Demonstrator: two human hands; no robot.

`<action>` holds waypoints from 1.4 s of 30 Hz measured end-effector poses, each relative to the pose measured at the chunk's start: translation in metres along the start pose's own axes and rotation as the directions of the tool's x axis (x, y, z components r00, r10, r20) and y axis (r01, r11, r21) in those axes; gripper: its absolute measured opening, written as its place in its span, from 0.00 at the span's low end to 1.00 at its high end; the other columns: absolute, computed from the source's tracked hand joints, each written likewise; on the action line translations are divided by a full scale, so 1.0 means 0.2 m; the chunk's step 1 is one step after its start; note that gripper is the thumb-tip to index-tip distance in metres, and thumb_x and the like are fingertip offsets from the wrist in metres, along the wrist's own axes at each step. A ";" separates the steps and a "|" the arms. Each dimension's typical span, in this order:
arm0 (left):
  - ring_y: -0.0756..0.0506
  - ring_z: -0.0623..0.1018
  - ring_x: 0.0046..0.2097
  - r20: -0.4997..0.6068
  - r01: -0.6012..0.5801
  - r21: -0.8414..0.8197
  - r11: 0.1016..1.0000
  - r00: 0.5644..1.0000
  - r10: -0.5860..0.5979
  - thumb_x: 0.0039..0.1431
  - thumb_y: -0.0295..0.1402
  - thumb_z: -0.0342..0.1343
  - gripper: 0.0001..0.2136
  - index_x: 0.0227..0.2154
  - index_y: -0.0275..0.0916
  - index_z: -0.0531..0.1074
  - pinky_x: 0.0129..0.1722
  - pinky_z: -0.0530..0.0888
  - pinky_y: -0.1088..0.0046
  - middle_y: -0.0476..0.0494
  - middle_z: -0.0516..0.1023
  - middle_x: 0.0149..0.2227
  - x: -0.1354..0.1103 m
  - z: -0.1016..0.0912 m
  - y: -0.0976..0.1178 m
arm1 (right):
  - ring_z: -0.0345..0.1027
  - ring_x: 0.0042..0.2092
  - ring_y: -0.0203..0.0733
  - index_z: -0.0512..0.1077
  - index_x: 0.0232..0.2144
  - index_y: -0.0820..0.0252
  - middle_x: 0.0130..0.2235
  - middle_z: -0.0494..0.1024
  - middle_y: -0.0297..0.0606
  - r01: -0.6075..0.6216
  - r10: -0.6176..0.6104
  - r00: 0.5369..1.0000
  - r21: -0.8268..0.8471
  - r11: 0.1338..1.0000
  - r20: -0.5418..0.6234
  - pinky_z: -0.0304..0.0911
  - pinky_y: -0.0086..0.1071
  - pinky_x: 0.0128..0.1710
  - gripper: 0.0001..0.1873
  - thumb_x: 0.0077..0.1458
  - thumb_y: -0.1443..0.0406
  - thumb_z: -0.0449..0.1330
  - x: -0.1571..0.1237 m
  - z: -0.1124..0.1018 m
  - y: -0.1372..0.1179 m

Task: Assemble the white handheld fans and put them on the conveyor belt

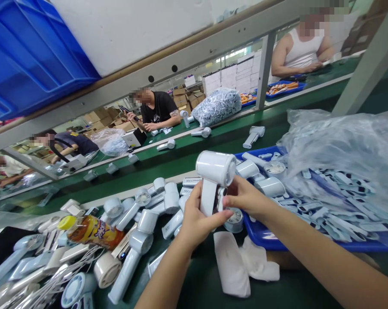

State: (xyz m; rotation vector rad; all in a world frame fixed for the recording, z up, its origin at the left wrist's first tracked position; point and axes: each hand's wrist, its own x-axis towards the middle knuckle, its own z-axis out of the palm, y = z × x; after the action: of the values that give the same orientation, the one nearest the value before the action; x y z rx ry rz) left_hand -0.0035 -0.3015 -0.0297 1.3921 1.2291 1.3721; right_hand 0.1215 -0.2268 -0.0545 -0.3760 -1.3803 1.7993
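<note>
I hold a white handheld fan (215, 176) upright above the green table, its round head on top. My left hand (197, 219) wraps round the lower handle from the left. My right hand (243, 197) pinches the handle's right side, fingers closed on it. Below them lie a white cloth (242, 264) and a blue tray (267, 238) with more fans and a round fan head (234, 219).
A heap of white fans (148, 214) and an orange drink bottle (92, 231) lie at left. A clear plastic bag (342, 146) of small parts fills the right. Beyond runs a green conveyor (194, 148) with single fans; other people sit behind it. A blue crate (26, 56) hangs upper left.
</note>
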 end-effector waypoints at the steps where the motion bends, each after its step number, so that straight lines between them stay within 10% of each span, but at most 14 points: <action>1: 0.40 0.71 0.42 0.003 -0.005 0.029 1.000 1.000 0.004 0.38 0.29 0.66 0.26 0.45 0.38 0.69 0.44 0.66 0.68 0.43 0.73 0.40 0.00 -0.01 0.00 | 0.70 0.37 0.45 0.69 0.36 0.58 0.34 0.75 0.37 0.020 -0.020 0.999 -0.013 1.000 0.038 0.65 0.36 0.38 0.29 0.31 0.54 0.70 0.00 -0.01 -0.01; 8: 0.40 0.71 0.41 -0.134 -0.134 0.247 0.960 0.976 0.171 0.32 0.28 0.68 0.28 0.44 0.43 0.73 0.44 0.64 0.69 0.45 0.75 0.37 -0.03 -0.04 0.02 | 0.69 0.45 0.51 0.68 0.44 0.57 0.43 0.75 0.42 0.073 -0.063 0.991 -0.085 0.994 0.115 0.63 0.43 0.46 0.33 0.35 0.51 0.67 0.00 -0.03 -0.01; 19: 0.42 0.72 0.34 0.053 -0.070 0.308 0.949 0.997 0.056 0.41 0.28 0.63 0.19 0.40 0.41 0.74 0.37 0.66 0.72 0.45 0.75 0.32 -0.06 -0.02 0.07 | 0.61 0.54 0.52 0.69 0.46 0.54 0.50 0.71 0.40 0.042 -0.020 0.975 -0.092 0.995 0.221 0.56 0.44 0.54 0.33 0.35 0.54 0.68 -0.06 -0.03 -0.06; 26: 0.48 0.65 0.24 -0.043 -0.100 0.352 0.930 0.991 0.123 0.34 0.29 0.65 0.09 0.24 0.40 0.75 0.26 0.61 0.75 0.50 0.67 0.20 -0.06 -0.03 0.00 | 0.69 0.43 0.55 0.73 0.32 0.58 0.36 0.77 0.41 -0.096 0.091 0.995 -0.177 0.980 -0.032 0.66 0.44 0.42 0.28 0.24 0.53 0.71 -0.08 0.02 -0.03; 31: 0.48 0.69 0.27 0.091 0.071 0.139 0.988 0.992 -0.085 0.45 0.32 0.59 0.10 0.33 0.36 0.72 0.27 0.64 0.75 0.47 0.72 0.26 0.03 -0.06 -0.06 | 0.70 0.43 0.48 0.70 0.39 0.59 0.39 0.76 0.41 0.000 0.097 0.962 -0.354 0.935 0.256 0.66 0.40 0.43 0.25 0.38 0.54 0.66 0.08 -0.08 -0.11; 34: 0.46 0.73 0.32 0.029 0.167 -0.094 0.981 0.986 -0.165 0.49 0.34 0.58 0.12 0.37 0.37 0.70 0.32 0.68 0.73 0.45 0.74 0.29 0.06 -0.11 -0.07 | 0.72 0.40 0.46 0.65 0.47 0.60 0.38 0.78 0.42 0.046 0.249 0.878 -0.590 0.806 0.408 0.68 0.39 0.38 0.34 0.41 0.48 0.62 0.35 -0.28 -0.15; 38: 0.47 0.73 0.32 -0.127 0.196 -0.264 0.944 0.963 -0.236 0.51 0.36 0.56 0.10 0.36 0.38 0.69 0.34 0.68 0.73 0.47 0.73 0.29 0.08 -0.20 -0.08 | 0.73 0.35 0.44 0.66 0.46 0.66 0.35 0.78 0.46 -0.024 0.189 0.981 -0.940 0.340 0.044 0.68 0.35 0.33 0.26 0.53 0.51 0.54 0.85 -0.64 -0.11; 42: 0.49 0.71 0.30 -0.144 0.268 -0.419 0.867 0.924 -0.355 0.50 0.35 0.57 0.14 0.41 0.40 0.67 0.31 0.68 0.74 0.48 0.72 0.30 0.11 -0.28 -0.11 | 0.69 0.40 0.43 0.68 0.42 0.63 0.42 0.74 0.43 -0.041 0.064 0.997 -0.998 0.048 -0.038 0.65 0.40 0.40 0.16 0.56 0.58 0.56 1.26 -0.88 0.02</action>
State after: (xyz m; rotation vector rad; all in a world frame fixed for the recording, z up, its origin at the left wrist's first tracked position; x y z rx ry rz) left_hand -0.0623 -0.2798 -0.0421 0.7398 1.1737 1.4621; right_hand 0.0796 0.0788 -0.0616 -1.1522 -2.5293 0.4436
